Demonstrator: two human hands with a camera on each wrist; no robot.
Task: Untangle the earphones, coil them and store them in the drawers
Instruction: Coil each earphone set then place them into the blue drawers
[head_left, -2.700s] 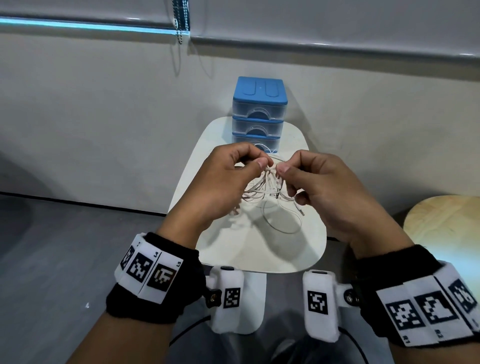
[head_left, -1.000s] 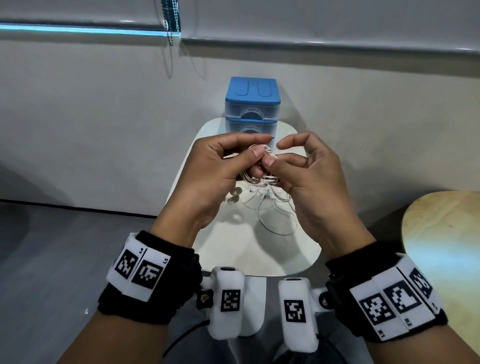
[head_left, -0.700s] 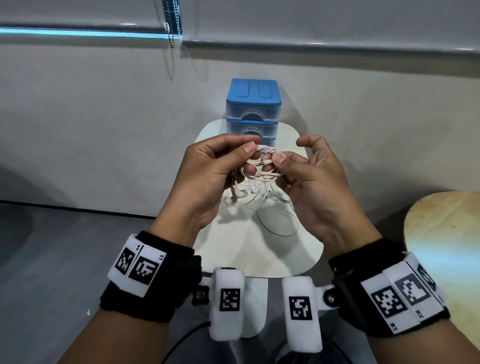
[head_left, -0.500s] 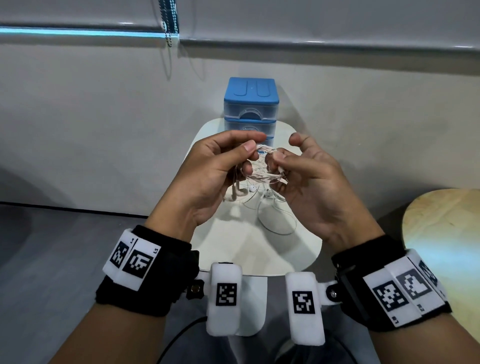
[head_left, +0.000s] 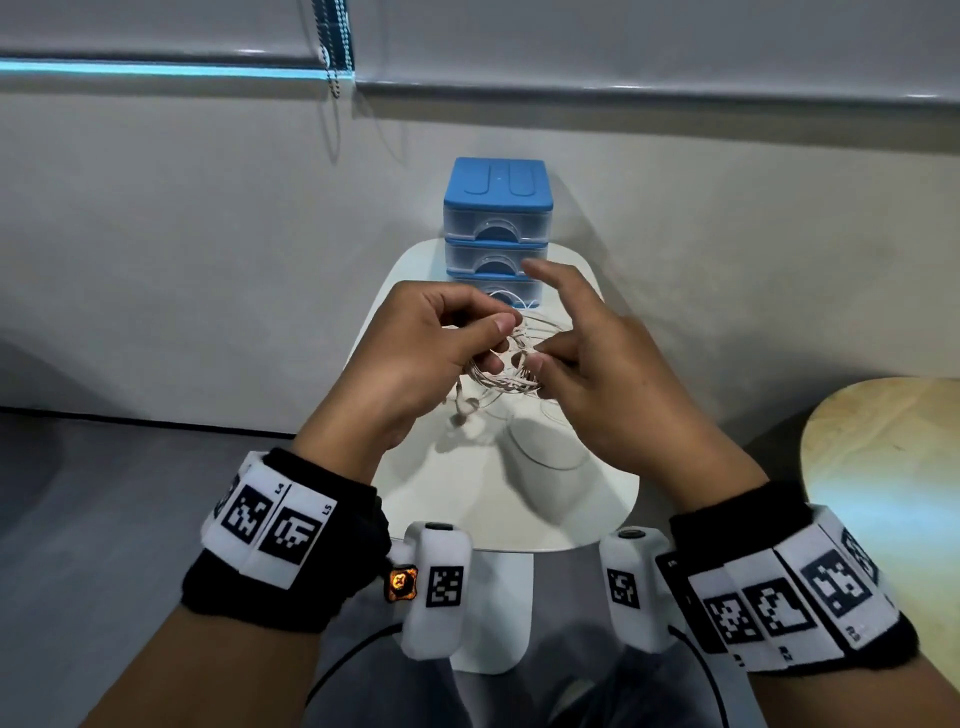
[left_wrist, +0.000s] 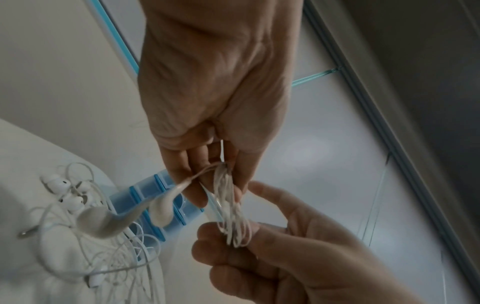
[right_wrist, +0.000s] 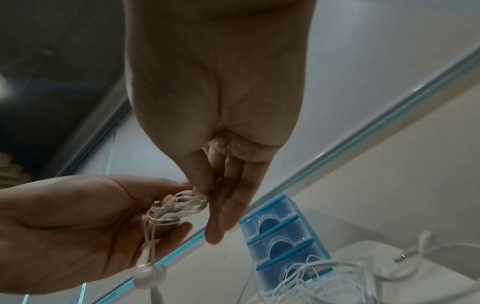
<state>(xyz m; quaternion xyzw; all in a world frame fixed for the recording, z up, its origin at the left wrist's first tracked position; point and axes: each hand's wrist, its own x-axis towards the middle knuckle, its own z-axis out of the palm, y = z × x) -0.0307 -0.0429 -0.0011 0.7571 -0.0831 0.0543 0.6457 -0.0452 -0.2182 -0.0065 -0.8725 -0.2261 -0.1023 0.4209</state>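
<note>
Both hands (head_left: 511, 358) around coiled earphones (head_left: 506, 358)

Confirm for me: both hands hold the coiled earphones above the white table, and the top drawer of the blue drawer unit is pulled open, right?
Not quite. The left hand and right hand do hold the coiled earphones above the white table, but the head view shows all drawers of the blue drawer unit closed.
</note>
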